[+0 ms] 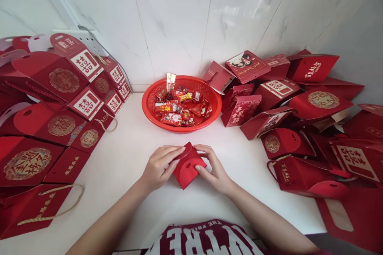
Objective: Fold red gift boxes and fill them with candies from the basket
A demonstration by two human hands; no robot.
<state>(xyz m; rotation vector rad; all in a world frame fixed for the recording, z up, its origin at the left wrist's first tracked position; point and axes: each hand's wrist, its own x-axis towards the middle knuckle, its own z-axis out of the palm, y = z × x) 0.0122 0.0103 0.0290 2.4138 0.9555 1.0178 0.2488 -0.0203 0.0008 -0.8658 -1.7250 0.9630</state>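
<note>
A small red box (189, 170) with a rounded flap and an oval hole is held between both hands, just above the white table and in front of the candy basket. My left hand (161, 164) grips its upper left side, with thumb and fingers pressed on the edge. On its right side, my right hand (214, 169) has the thumb on the flap and the fingers behind the upper edge. The inside of the box is hidden.
A red plastic basket (146, 107) of wrapped candies stands behind the hands on the white table (119, 167). Stacked red gift boxes (64, 81) fill the left. More red boxes (318, 103) lie piled at the right. A tiled wall rises behind.
</note>
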